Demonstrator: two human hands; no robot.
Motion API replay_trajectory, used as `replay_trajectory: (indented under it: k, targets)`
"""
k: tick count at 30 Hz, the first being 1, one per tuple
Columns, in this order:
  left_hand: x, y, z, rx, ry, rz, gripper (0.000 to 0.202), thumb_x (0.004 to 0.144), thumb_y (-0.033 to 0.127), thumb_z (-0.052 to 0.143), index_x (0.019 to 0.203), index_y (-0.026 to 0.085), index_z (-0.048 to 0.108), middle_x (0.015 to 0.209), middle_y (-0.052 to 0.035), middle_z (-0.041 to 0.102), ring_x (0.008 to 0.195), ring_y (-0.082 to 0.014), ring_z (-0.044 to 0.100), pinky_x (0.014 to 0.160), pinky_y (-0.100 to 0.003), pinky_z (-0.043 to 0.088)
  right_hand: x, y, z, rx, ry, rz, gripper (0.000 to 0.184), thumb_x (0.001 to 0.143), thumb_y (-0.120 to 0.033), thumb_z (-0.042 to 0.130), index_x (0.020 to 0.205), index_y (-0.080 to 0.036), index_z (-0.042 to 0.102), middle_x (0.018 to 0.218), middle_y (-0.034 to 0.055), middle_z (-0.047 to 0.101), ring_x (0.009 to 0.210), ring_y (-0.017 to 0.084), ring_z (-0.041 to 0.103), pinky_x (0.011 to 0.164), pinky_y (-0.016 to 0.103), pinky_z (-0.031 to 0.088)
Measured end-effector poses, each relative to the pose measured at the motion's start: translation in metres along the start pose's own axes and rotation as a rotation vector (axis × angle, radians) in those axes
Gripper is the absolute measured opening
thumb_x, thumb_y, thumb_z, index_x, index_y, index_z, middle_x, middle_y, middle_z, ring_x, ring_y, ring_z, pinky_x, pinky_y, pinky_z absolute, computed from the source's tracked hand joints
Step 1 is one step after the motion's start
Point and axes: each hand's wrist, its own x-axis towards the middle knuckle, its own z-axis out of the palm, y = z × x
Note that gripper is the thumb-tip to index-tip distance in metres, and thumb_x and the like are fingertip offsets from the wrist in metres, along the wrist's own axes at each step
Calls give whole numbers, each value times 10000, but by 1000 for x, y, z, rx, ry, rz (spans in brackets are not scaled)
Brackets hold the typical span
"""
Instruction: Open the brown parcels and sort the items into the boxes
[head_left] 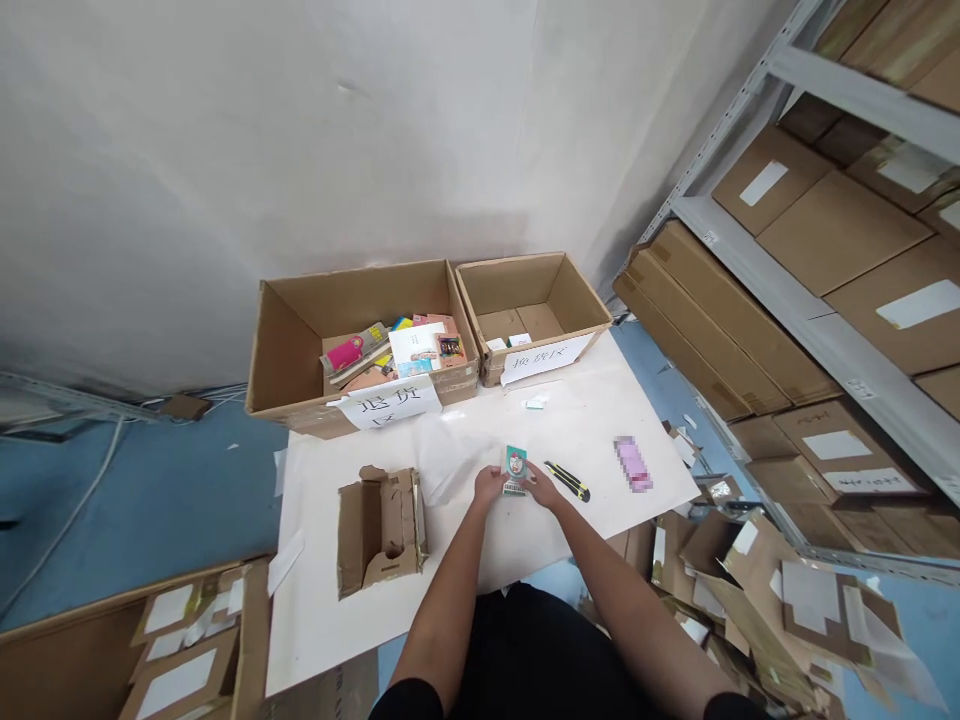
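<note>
A torn-open carton [381, 528] is laid on the white table [600, 420], two labelled boxes [360, 340] are set behind (one nearly empty), and a utility knife [568, 481] is placed alongside.

worktop [600, 470]: white paper sheet, matt, faintly creased
packet [514, 470]: printed green card, slightly glossy, pinched by bare fingers [491, 483]
torn box [381, 528]: brown corrugated card, rough ragged edges
big box [292, 350]: matt brown cardboard, white paper label taped on front
small box [555, 290]: same plain cardboard, paper label
knife [568, 481]: black and yellow, probably plastic casing; too small to be sure
wall [262, 150]: white, matt, slightly uneven plaster look
shelf [847, 350]: grey painted metal, smooth
floor [165, 490]: blue, smooth, faint sheen
scraps [795, 600]: crumpled brown card with white paper stickers
</note>
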Motion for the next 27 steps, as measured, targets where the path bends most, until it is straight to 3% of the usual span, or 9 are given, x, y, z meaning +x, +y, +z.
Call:
replay_trajectory:
  k: [3,5,8,12,15,18,22,25,27]
  targets:
    - [-20,15,-5,-99,-56,42,348,657,422,887,840,189,706,823,-59,775,861,-257,746,802,-365,560,-9,-15,-14,268,4,169,838,706,-563,826,1455,-286,573,1401,129,644,1271,326,626,1036,508,504]
    - [-35,34,-14,-188,-99,97,481,662,510,885,974,183,722,934,-83,793,872,-246,751,795,-363,572,-13,-37,-27,400,-24,149,827,642,-553,873,1380,-281,616,1226,97,721,1146,304,686,979,494,530]
    - [-62,79,-35,-374,-188,231,652,619,539,920,1122,178,717,1151,-130,773,952,-244,749,837,-361,579,-19,-93,-54,531,-29,-45,665,618,-509,905,1191,-250,689,997,41,750,996,261,718,932,438,547]
    - [-109,157,-66,-447,-233,448,762,588,469,967,1250,204,700,1302,-139,725,1033,-252,734,848,-343,580,-38,-185,-92,613,-88,-307,609,633,-450,924,1153,-247,680,940,13,750,896,214,724,859,370,572]
    - [-152,205,-81,-448,-177,614,778,646,485,940,1326,213,677,1350,-149,705,1109,-273,714,861,-346,583,-65,-241,-113,626,-168,-441,537,718,-452,883,1166,-241,676,1045,40,767,935,208,730,854,358,594]
    - [-192,234,-91,-418,-117,732,778,686,518,910,1360,211,670,1341,-156,710,1146,-291,703,890,-372,586,-91,-276,-122,667,-268,-510,524,761,-456,856,1197,-262,638,1119,40,770,972,218,742,850,386,626]
    - [-228,249,-101,-331,48,802,783,679,524,906,1357,207,677,1282,-154,733,1103,-291,718,915,-415,588,-109,-299,-117,667,-346,-516,602,787,-483,827,1291,-289,561,1068,32,791,932,239,772,849,433,644]
    - [-246,253,-99,-241,343,880,674,688,499,895,1273,209,725,1275,-142,731,1102,-287,715,949,-431,579,-114,-308,-108,633,-253,-576,602,808,-476,796,1323,-273,559,1049,44,801,975,255,772,918,457,624]
    - [-256,255,-90,-156,395,937,582,743,495,855,1242,217,742,1296,-133,726,1157,-291,698,988,-430,565,-117,-310,-99,605,-170,-681,585,827,-456,770,1347,-279,566,1127,55,792,1067,260,752,979,467,597]
